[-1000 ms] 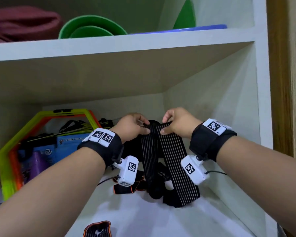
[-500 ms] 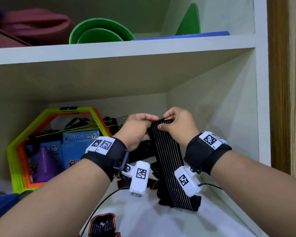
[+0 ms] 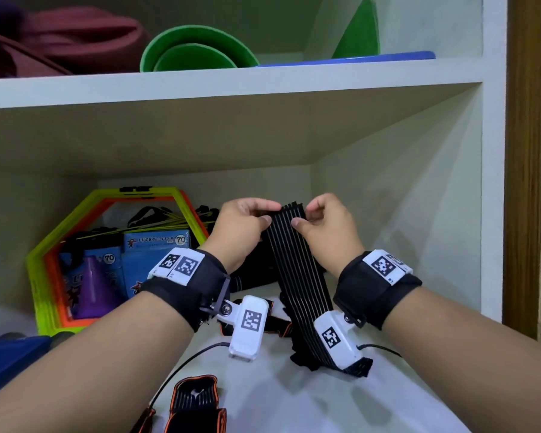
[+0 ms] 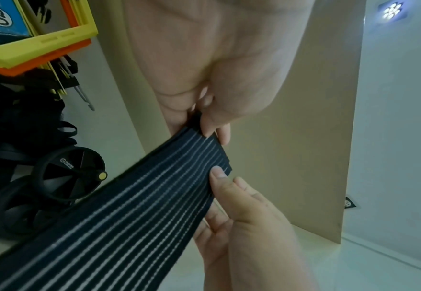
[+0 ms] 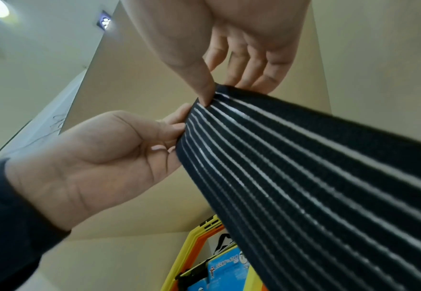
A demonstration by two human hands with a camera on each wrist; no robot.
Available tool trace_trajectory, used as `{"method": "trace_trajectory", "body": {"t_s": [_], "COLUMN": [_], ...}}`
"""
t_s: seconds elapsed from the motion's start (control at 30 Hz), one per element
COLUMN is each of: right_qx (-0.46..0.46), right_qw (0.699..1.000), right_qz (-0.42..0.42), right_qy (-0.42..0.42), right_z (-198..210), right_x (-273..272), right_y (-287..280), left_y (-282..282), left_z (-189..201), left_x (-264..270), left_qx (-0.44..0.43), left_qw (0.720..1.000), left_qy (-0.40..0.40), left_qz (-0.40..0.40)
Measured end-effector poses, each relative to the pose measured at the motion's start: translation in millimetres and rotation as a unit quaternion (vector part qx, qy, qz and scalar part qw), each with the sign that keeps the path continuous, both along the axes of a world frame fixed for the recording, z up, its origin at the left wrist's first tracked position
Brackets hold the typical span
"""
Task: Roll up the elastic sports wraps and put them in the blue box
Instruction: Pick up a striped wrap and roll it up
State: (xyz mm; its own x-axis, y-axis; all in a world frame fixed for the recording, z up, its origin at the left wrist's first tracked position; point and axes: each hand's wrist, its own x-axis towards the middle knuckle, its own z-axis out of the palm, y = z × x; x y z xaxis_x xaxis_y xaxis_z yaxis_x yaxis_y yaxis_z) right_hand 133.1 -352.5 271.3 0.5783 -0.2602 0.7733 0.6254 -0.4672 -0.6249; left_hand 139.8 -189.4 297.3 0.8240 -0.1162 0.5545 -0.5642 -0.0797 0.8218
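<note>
A black elastic wrap with thin white stripes runs from the white shelf floor up to my hands. My left hand pinches the left corner of its top end between thumb and fingers. The right hand pinches the right corner. The left wrist view shows the wrap and my left thumb on its edge. The right wrist view shows the wrap under my right thumb. A second wrap with orange edging lies near the front. A blue object sits at the lower left, mostly out of view.
Yellow and orange hexagon rings lean at the back left, with blue card boxes and a purple cone inside them. A black wheel stands behind the wrap. The cupboard's side wall is close on the right. Green cones sit on the upper shelf.
Both hands have lifted the wrap's top end higher and drawn it out into a single taut strip. The folded part that hung beside it has dropped away.
</note>
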Motion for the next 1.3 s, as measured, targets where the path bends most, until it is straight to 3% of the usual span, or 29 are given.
{"method": "trace_trajectory", "body": {"t_s": [0.13,0.33,0.67,0.83,0.97,1.03,1.17,1.3], "right_qx": [0.038,0.044,0.006,0.062,0.074,0.076,0.093,0.118], "right_qw": [0.999,0.996,0.996,0.992,0.991,0.990,0.989,0.986], "right_qz": [0.038,0.067,0.016,0.086,0.063,0.022,-0.023,0.000], "right_qy": [-0.007,-0.039,-0.090,-0.069,-0.095,-0.112,-0.117,-0.114], "right_z": [-5.3,2.9,-5.9,-13.4,-14.4,-8.5,7.9,14.2], "right_x": [2.3,-2.0,-8.3,-11.3,-13.5,-13.0,-10.9,-10.5], "right_y": [1.1,8.5,19.5,17.3,12.2,9.0,5.1,7.2], "left_y": [4.5,5.7,-9.6,-8.3,-9.8,-11.4,-20.7,-31.0], "left_z": [-3.8,-2.8,-7.4,-8.3,-13.3,-21.5,-32.3,-23.5], "left_x": [-1.9,-6.4,-23.4,-25.2,-22.8,-26.4,-37.1,-31.7], "left_qx": [0.053,0.051,-0.009,-0.041,-0.096,-0.050,0.080,0.045], "left_qw": [0.998,0.998,0.998,0.998,0.995,0.998,0.992,0.995], "left_qy": [-0.020,-0.025,-0.013,-0.015,-0.004,0.009,-0.045,-0.016], "left_qz": [0.010,-0.003,-0.068,-0.046,-0.011,-0.035,-0.088,-0.088]}}
